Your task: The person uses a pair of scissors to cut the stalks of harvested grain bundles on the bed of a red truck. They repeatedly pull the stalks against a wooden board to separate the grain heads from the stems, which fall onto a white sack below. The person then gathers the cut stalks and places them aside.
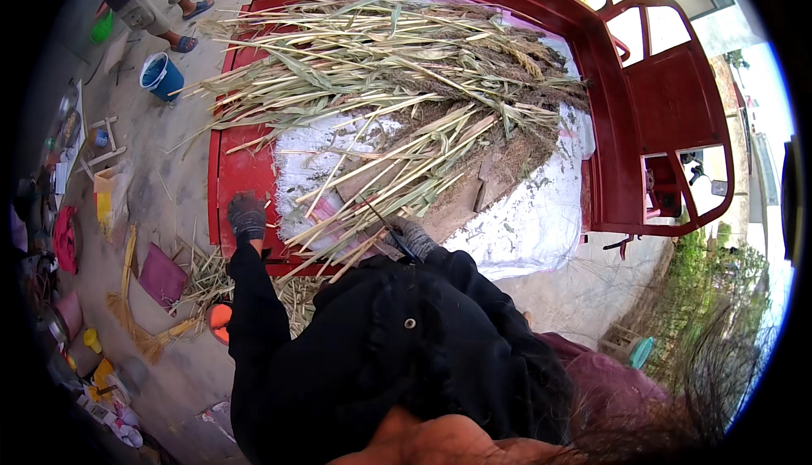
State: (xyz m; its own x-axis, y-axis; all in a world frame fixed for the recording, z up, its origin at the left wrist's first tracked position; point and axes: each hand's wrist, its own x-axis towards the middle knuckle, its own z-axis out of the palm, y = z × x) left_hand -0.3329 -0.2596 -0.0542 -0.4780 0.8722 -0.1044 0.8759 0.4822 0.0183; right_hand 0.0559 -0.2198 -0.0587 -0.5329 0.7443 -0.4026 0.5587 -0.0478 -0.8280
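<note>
Right hand (411,237) seemingly grips a dark tool (400,243), likely trimming stalks (404,169); left hand (246,216), fingers unclear, at red bed's (245,173) near-left corner, could next steady them.

Your gloved left hand (247,216) is at the red truck bed's (244,169) near left corner; your gloved right hand (411,238) is by the near edge, beside a thin dark tool (401,243). Stalks (338,76) overhang the left edge, partly covering a white sheet (520,245).

I make out pale yellow-green long plant stalks (338,66) at upper centre, dusky brown seed heads (533,84) rightward, a red metal truck bed (245,173), and a blue plastic bucket (161,79) upper left.
</note>
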